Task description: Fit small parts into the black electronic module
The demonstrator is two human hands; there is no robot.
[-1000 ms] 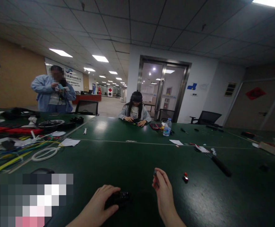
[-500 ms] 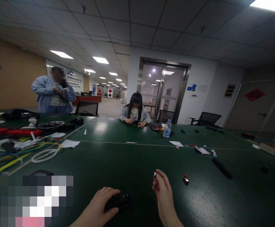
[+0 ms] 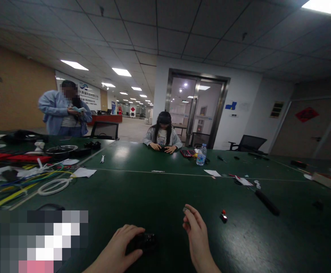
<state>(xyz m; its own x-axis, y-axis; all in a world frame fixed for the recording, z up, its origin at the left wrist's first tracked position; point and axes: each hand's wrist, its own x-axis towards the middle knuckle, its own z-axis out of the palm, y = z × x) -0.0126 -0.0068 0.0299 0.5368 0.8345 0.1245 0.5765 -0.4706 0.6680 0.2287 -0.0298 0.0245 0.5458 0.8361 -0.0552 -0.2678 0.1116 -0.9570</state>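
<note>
My left hand is wrapped round a small black device that rests on the dark green table. Its thumb lies along the near side and its fingers along the far side. Off to the right, my right hand is raised a little, pinching a tiny greyish piece between thumb and fingertips; its exact kind is too small to make out. To the right of that hand lies a small red and black object with a shiny face.
A screwdriver-like tool with a black handle lies at the right. Across the table stand a water bottle and a seated person. Cables and a wrench are at the left. Another person stands behind.
The tiny piece in my right fingertips has turned slightly and looks duller. My left hand keeps its hold on the black device. The standing person's hands have shifted.
</note>
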